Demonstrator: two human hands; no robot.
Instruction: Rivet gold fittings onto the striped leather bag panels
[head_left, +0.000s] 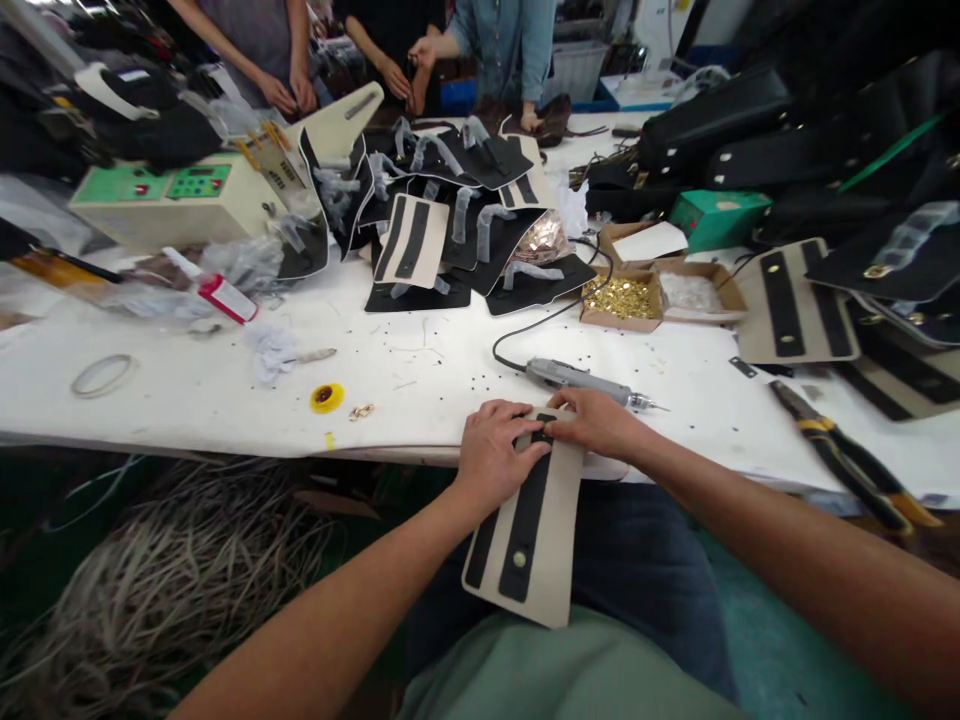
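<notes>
A beige panel with black strips [556,530] hangs over the table's front edge, tilted toward my lap. A round metal fastener shows near the strip's lower end. My left hand [495,455] is closed on the panel's upper part, its thumb and fingers at the strip's top end. From the other side my right hand [592,418] pinches the same end; whatever small piece may be between the fingertips is hidden. Just beyond my right hand lies a grey electric screwdriver [577,380], its bit pointing right and its cable running back.
Pliers [847,450] lie at right near beige panels [806,300]. Behind the screwdriver stand boxes of gold fasteners [621,297] and pale pieces [694,292]. Black panels [480,270] pile up at the back. Yellow tape [327,398] and a red-white bottle [225,297] lie left. Co-workers stand across the table.
</notes>
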